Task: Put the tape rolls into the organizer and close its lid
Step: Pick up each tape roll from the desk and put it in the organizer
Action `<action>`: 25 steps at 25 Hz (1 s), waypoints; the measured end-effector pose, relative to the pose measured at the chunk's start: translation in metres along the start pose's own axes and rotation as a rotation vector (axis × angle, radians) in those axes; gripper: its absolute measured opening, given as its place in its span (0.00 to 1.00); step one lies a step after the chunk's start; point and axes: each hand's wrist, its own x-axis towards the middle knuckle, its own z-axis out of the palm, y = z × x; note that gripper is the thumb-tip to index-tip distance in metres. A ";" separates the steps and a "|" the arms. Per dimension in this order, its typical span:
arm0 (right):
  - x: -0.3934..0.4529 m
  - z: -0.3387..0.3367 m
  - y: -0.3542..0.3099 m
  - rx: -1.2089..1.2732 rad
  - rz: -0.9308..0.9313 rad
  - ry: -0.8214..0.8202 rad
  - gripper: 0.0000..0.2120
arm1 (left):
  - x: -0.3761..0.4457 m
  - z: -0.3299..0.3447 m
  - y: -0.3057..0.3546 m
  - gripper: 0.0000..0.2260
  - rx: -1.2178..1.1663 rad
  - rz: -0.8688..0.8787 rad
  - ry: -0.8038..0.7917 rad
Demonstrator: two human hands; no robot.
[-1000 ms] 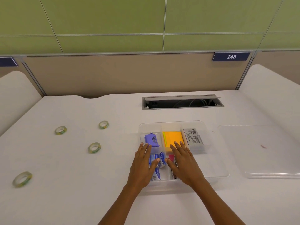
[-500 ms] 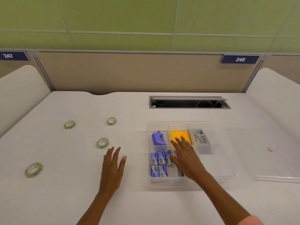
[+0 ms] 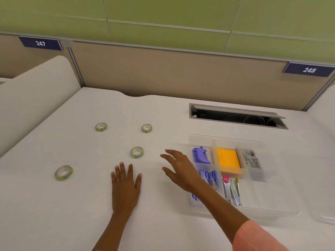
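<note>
Reaching across the white counter (image 3: pixel 181 113), the right hand (image 3: pixel 179 169) hangs at mid-frame with its fingers (image 3: pixel 167 154) spread and holding nothing, aimed toward the nearest tape roll (image 3: pixel 137 152), which lies flat just left of the fingertips and apart from them. The left hand (image 3: pixel 126 185) sits lower, left of centre, palm down with its fingers loosely spread and also empty; whether it rests on the counter or hovers just over it I cannot tell. Three more tape rolls lie flat: one (image 3: pixel 101 127) and another (image 3: pixel 146 128) farther up the frame, and a fourth (image 3: pixel 63 172) at lower left, all well apart from each other. None is in the organizer (image 3: pixel 272 212) yet, so the task looks barely begun.

That clear organizer stands open at right of frame, its compartments already holding a purple tool (image 3: pixel 200 156), an orange pad (image 3: pixel 228 161), a labelled box (image 3: pixel 252 160) and small blue boxes (image 3: pixel 210 177); its front right part looks free, probably meant for the rolls. The clear lid (image 3: pixel 324 219) lies at the far right edge, off the organizer, presumably set aside so that filling comes first. With both hands free, each could take a roll.
</note>
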 end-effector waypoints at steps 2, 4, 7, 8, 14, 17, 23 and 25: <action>0.015 0.012 -0.008 -0.010 0.013 -0.076 0.23 | 0.002 -0.001 0.000 0.35 0.011 -0.005 -0.010; 0.028 0.022 -0.014 -0.055 0.029 -0.149 0.26 | 0.003 0.000 -0.001 0.34 0.019 -0.007 -0.014; 0.048 0.037 -0.020 -0.151 0.036 -0.238 0.28 | 0.004 0.001 -0.002 0.32 0.018 -0.008 -0.025; 0.054 0.042 -0.022 -0.180 0.039 -0.259 0.28 | 0.004 0.002 -0.003 0.31 0.021 -0.007 -0.025; 0.077 0.061 -0.029 -0.318 0.038 -0.282 0.25 | 0.006 0.006 -0.004 0.30 0.026 -0.013 -0.018; 0.070 0.061 -0.028 -0.247 0.052 -0.198 0.23 | 0.007 0.007 -0.004 0.30 0.030 -0.007 -0.015; 0.051 0.057 -0.020 -0.062 0.108 -0.012 0.13 | 0.005 0.008 -0.005 0.31 0.022 0.008 0.007; 0.044 0.053 -0.017 0.003 0.130 0.025 0.12 | 0.005 0.007 -0.005 0.32 0.014 0.015 -0.004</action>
